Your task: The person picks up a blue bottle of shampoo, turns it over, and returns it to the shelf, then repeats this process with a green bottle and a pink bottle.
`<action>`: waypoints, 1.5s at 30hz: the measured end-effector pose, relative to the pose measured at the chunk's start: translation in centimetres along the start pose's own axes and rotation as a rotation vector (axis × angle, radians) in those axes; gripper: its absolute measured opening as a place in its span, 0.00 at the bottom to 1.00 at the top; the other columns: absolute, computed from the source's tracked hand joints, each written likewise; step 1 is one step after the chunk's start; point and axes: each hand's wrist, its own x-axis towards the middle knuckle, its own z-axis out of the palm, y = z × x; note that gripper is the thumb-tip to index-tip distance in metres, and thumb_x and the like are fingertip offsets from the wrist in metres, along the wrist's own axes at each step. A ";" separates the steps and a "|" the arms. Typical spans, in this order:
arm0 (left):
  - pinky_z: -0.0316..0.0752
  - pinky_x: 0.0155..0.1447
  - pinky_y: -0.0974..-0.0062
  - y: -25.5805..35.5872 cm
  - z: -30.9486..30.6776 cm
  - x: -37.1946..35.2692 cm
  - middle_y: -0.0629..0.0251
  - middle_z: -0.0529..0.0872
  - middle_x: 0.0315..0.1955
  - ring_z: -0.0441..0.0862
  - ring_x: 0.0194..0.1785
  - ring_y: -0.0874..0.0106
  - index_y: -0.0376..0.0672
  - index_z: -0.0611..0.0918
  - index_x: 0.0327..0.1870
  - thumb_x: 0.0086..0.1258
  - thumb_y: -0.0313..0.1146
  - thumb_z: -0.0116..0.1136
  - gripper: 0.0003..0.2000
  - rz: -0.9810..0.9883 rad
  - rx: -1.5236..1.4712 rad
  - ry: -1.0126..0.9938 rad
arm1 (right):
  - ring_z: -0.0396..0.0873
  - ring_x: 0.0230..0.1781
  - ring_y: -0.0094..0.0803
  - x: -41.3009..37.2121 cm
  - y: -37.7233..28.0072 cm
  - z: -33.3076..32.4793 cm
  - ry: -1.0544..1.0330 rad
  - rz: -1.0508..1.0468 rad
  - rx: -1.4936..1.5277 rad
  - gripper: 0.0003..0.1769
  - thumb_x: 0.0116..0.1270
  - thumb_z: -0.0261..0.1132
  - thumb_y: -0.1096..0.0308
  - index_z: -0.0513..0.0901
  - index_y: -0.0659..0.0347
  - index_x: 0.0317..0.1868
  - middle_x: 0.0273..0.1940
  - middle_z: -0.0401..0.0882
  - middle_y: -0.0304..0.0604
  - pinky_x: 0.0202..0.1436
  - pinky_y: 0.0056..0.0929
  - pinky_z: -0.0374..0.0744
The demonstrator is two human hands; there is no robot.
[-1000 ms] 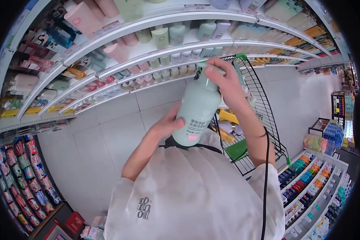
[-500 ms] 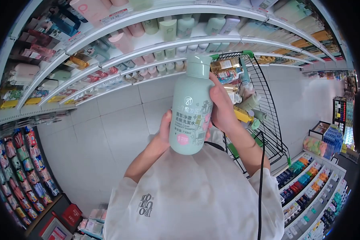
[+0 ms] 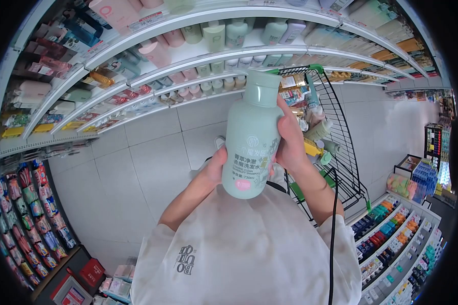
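A large pale green shampoo bottle (image 3: 247,147) is held up in front of my chest, its printed label facing me and its cap at the top. My left hand (image 3: 216,168) grips the lower left side, thumb on the front edge. On the right, my right hand (image 3: 291,137) is wrapped around the upper side, with its thumb near the shoulder. The fingers of both hands are mostly hidden behind the bottle. Just beyond my right hand stands a shopping cart (image 3: 341,122) with several bottles in it, among them a yellow one (image 3: 312,148).
Shelves (image 3: 198,56) with rows of bottles curve across the far side. A rack of colourful packets (image 3: 30,218) stands at left, and stepped shelves of small goods (image 3: 392,234) at right. A black cable (image 3: 333,244) hangs down over my right side. Grey floor tiles (image 3: 152,147) lie below.
The bottle has shifted slightly right and tilted a little, with both hands still on it. A shoe has come into sight on the floor behind my left hand.
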 end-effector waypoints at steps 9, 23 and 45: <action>0.62 0.68 0.66 0.2 -2.0 -1.1 0.57 0.69 0.64 0.67 0.67 0.65 0.34 0.59 0.71 0.49 0.65 0.67 0.55 0.151 0.531 0.148 | 0.73 0.51 0.29 -0.8 -2.1 0.2 -0.119 -0.174 -0.212 0.31 0.63 0.66 0.56 0.70 0.67 0.60 0.53 0.75 0.44 0.56 0.28 0.71; 0.73 0.57 0.64 1.0 -4.2 1.0 0.53 0.79 0.54 0.79 0.55 0.55 0.40 0.76 0.56 0.41 0.47 0.74 0.38 0.641 1.314 0.254 | 0.81 0.45 0.40 -0.1 -2.7 2.1 -0.203 -0.653 -0.546 0.22 0.43 0.77 0.67 0.79 0.58 0.39 0.41 0.83 0.41 0.49 0.35 0.76; 0.61 0.68 0.66 3.2 -0.7 -1.5 0.51 0.67 0.65 0.66 0.68 0.59 0.33 0.60 0.70 0.53 0.60 0.68 0.50 0.174 0.750 0.055 | 0.77 0.47 0.43 3.4 -1.4 -4.1 -0.492 -0.450 0.395 0.23 0.54 0.74 0.49 0.73 0.54 0.37 0.34 0.82 0.44 0.58 0.48 0.73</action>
